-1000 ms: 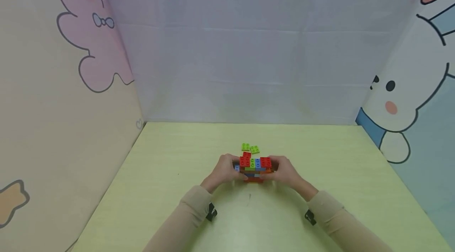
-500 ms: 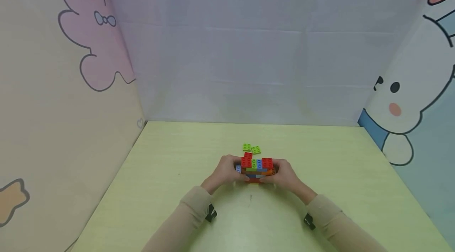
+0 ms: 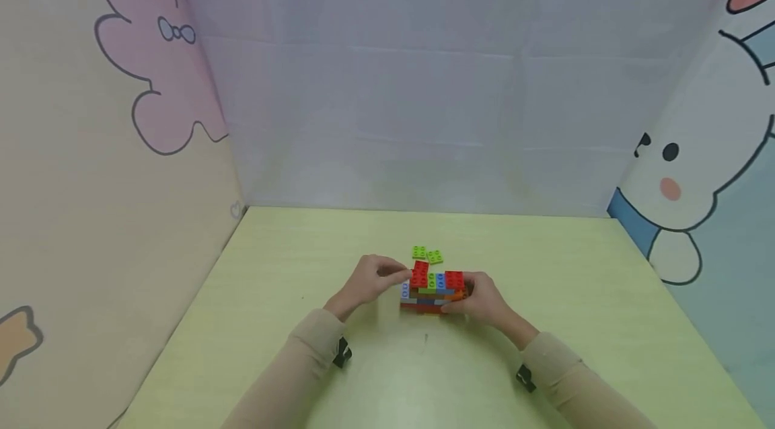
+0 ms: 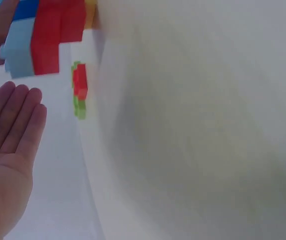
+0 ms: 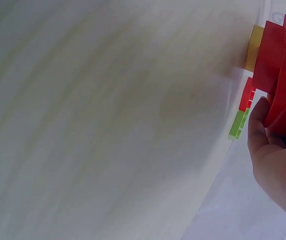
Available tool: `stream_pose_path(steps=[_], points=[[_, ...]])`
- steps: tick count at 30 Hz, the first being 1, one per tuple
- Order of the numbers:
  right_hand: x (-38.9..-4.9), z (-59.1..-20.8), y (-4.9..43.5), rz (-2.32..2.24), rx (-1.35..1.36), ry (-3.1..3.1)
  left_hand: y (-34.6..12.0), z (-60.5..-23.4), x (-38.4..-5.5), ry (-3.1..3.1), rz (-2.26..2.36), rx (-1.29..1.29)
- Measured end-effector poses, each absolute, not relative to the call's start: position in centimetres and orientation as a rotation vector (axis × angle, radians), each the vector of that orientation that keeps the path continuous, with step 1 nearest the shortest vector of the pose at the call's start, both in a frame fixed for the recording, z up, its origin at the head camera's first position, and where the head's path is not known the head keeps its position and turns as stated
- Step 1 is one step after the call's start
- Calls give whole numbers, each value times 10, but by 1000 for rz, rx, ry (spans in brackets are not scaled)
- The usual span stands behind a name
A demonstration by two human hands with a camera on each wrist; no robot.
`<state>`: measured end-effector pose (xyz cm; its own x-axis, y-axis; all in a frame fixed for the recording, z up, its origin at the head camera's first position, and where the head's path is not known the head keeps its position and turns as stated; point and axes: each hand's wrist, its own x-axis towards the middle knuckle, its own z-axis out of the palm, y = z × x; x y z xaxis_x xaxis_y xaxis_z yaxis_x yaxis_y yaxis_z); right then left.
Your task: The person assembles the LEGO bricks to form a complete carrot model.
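A build of stacked toy bricks [image 3: 431,294], in red, green, blue, brown and orange, is at mid-table in the head view. My right hand [image 3: 486,300] grips its right end, thumb on the near side. In the right wrist view, fingers [image 5: 258,125] curl at the build's red layer, with a yellow brick [image 5: 254,48] at its bottom. My left hand [image 3: 371,281] holds nothing; its fingertips come right up to the upper left corner of the build in the head view. The left wrist view has the fingers [image 4: 25,117] straight, beside a light blue brick [image 4: 20,52] at the build's end.
Two light green bricks [image 3: 419,252] lie on the table [image 3: 290,348] behind the build. A loose red brick [image 4: 81,81] is close to them. A pale curtain [image 3: 424,113] closes off the back, with cartoon-printed walls [image 3: 121,214] at both sides.
My left hand has let go of the build and moved slightly left and up, uncovering the build's left end. The right hand has kept its hold.
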<state>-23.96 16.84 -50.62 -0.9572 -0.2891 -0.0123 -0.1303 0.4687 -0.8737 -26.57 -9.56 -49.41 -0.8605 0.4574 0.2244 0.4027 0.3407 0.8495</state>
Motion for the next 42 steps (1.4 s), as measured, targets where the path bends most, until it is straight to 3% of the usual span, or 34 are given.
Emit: stream_pose_path(steps=[15,42], points=[[-241,-497,166,-1506,-329,2542,-79,-507,-304,2665,1402,550],[-242,-498,168,-1526,-389,2535,-50,-506,-329,2746,944,781]])
